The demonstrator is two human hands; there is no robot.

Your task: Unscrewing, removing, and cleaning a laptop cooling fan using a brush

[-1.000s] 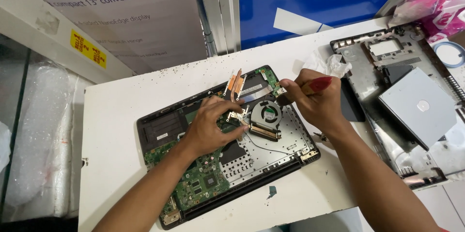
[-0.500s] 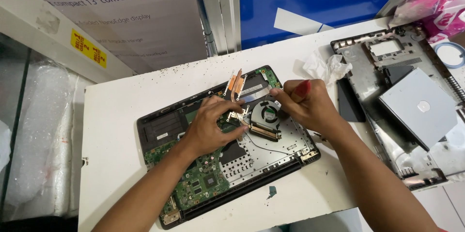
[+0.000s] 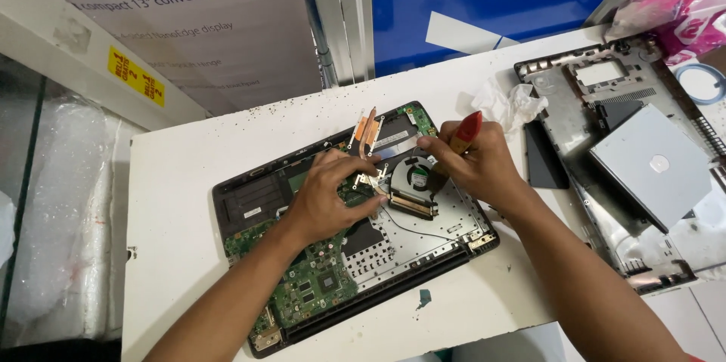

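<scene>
An opened laptop base [image 3: 249,203] lies on the white table, its green motherboard [image 3: 314,286] exposed. A black cooling fan [image 3: 414,178] with copper heat pipes [image 3: 368,131] sits near the middle. My left hand [image 3: 325,199] presses down on the heat-pipe plate just left of the fan, fingers curled. My right hand [image 3: 476,165] grips a red-handled brush [image 3: 466,129] whose bristle end rests at the fan's right edge. The bristles are mostly hidden by my fingers.
A second laptop shell [image 3: 575,120] with a silver optical drive [image 3: 654,165] lies at the right. A crumpled white tissue [image 3: 514,101] sits behind my right hand. A pink bag [image 3: 681,6] is at the far right corner. A blue scrap [image 3: 424,299] lies near the front edge.
My right hand turned the brush: the red handle dipped out of sight, then rose upright. The hand stayed at the fan's right side. My left hand has not moved.
</scene>
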